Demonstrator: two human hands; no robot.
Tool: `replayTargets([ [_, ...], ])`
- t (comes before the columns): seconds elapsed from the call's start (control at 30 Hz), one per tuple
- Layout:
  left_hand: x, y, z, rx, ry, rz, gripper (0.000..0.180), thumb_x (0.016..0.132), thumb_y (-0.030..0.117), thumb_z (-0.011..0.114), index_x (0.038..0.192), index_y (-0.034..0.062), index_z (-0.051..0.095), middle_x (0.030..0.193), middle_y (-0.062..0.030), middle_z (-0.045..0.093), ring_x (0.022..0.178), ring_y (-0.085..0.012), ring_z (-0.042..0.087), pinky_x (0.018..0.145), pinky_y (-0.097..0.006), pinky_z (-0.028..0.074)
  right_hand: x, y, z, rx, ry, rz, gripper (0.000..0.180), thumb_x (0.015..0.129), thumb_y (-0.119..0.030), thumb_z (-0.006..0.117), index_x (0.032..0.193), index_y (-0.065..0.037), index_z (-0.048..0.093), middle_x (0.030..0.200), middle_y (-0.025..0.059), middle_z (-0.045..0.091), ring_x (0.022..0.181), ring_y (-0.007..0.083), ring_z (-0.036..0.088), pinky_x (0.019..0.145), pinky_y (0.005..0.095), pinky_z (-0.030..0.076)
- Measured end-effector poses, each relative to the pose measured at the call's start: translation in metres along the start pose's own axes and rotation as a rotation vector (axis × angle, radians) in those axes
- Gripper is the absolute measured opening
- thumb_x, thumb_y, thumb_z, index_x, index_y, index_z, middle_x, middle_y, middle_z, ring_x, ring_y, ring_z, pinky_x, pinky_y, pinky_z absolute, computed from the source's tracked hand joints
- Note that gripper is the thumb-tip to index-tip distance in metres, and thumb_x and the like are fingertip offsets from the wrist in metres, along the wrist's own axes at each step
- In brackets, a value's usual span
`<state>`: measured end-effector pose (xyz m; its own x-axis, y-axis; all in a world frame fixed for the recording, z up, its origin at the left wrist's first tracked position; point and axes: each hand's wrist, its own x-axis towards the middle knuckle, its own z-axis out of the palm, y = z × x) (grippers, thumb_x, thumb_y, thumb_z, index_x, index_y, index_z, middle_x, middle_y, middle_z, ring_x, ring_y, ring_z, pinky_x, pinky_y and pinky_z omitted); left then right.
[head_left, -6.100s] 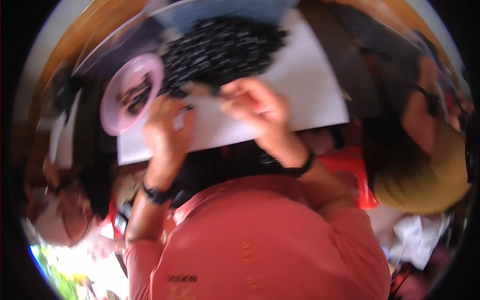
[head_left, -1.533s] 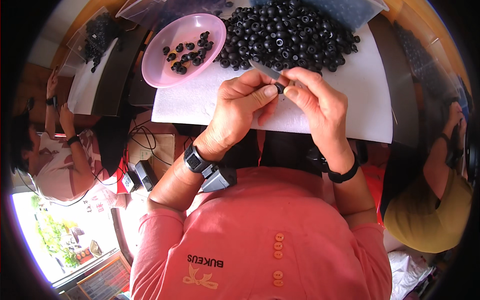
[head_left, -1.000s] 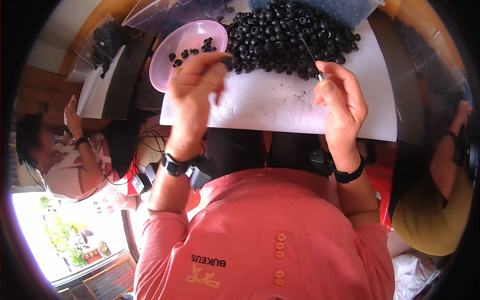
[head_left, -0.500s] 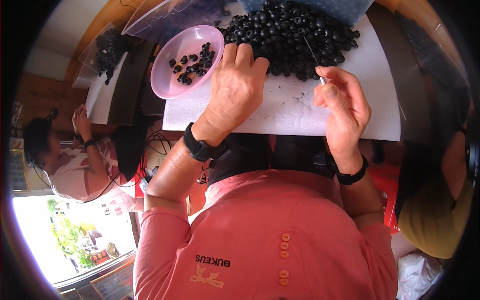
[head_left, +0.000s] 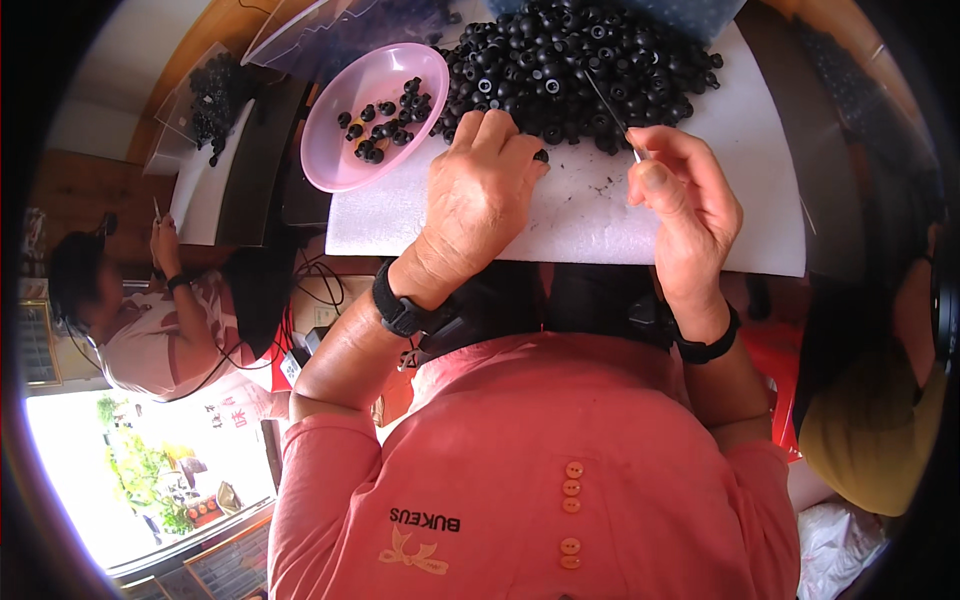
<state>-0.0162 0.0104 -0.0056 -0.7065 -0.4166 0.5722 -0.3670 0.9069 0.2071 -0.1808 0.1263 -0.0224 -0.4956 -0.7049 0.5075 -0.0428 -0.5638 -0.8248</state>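
My left hand (head_left: pixel 480 195) is closed near the front edge of the pile, its fingertips together with a small black round piece (head_left: pixel 541 156) showing at the thumb. Between the thumb and fingers of my right hand (head_left: pixel 692 205) is a thin pointed metal tool (head_left: pixel 608 103), its tip slanting up and left over the heap. That heap (head_left: pixel 600 65) is made of many small black rounded pieces, some with hollow, ring-like ends. Left of it a pink bowl (head_left: pixel 325 150) holds several similar black pieces. Heap and hands are above a white foam board (head_left: pixel 590 235).
A clear plastic bin (head_left: pixel 310 35) and a bluish translucent bin (head_left: pixel 690 22) stand behind the board. At the left a co-worker (head_left: pixel 165 330) sits by another work surface with a similar black heap (head_left: pixel 212 100). Another person's arm and clothing (head_left: pixel 875 440) appear at the right.
My left hand has shifted slightly right and down, and a black piece now shows at its thumb. The tool's tip has swung left. The co-worker's hands now hold a thin tool.
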Motion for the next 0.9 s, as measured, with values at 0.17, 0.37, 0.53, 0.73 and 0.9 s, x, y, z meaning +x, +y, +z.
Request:
replayTargets([
  [0.17, -0.002, -0.003, 0.005, -0.088, 0.043, 0.003, 0.021, 0.075, 0.003, 0.074, 0.095, 0.0019, 0.069, 0.088, -0.0094, 0.06, 0.082, -0.0292, 0.06, 0.069, -0.039, 0.051, 0.0, 0.0, 0.0, -0.02, -0.013, 0.008, 0.02, 0.093, -0.008, 0.071, 0.109, 0.002, 0.066, 0.091, 0.0029, 0.07, 0.073, 0.0042, 0.051, 0.067, 0.0187, 0.042],
  [0.37, 0.006, 0.002, 0.005, 0.051, -0.025, 0.029, 0.02, 0.077, 0.004, 0.073, 0.096, 0.0018, 0.068, 0.086, -0.0103, 0.059, 0.081, -0.0319, 0.06, 0.068, -0.04, 0.051, 0.0, -0.001, 0.0, -0.039, -0.022, 0.02, 0.021, 0.093, -0.009, 0.072, 0.109, 0.002, 0.066, 0.09, 0.0021, 0.069, 0.074, 0.0041, 0.052, 0.069, 0.0183, 0.043],
  [0.53, 0.002, -0.001, 0.008, -0.239, 0.016, -0.08, 0.015, 0.084, 0.003, 0.071, 0.098, 0.0005, 0.068, 0.089, -0.008, 0.061, 0.081, -0.0228, 0.061, 0.067, -0.035, 0.049, -0.001, -0.005, 0.005, -0.114, -0.035, 0.028, 0.022, 0.091, -0.008, 0.073, 0.109, 0.002, 0.066, 0.087, 0.0021, 0.067, 0.077, 0.0055, 0.057, 0.07, 0.0196, 0.048],
  [0.73, -0.01, 0.01, -0.012, -1.106, -0.144, -0.547, 0.018, 0.099, 0.005, 0.057, 0.111, -0.0029, 0.068, 0.096, -0.0046, 0.066, 0.075, -0.0121, 0.057, 0.065, -0.024, 0.044, -0.003, 0.008, 0.011, -0.456, -0.18, -0.218, 0.023, 0.089, -0.009, 0.074, 0.109, 0.0, 0.067, 0.087, 0.0085, 0.07, 0.077, 0.015, 0.069, 0.068, 0.0277, 0.057],
  [0.9, -0.018, 0.013, -0.006, -1.466, -0.093, -0.611, 0.02, 0.102, 0.007, 0.054, 0.116, -0.0007, 0.065, 0.099, -0.0073, 0.069, 0.073, -0.0111, 0.059, 0.059, -0.023, 0.045, 0.001, 0.006, 0.012, -0.505, -0.212, -0.295, 0.024, 0.086, -0.007, 0.075, 0.108, -0.002, 0.067, 0.083, 0.0093, 0.069, 0.072, 0.0188, 0.068, 0.061, 0.0292, 0.054],
])
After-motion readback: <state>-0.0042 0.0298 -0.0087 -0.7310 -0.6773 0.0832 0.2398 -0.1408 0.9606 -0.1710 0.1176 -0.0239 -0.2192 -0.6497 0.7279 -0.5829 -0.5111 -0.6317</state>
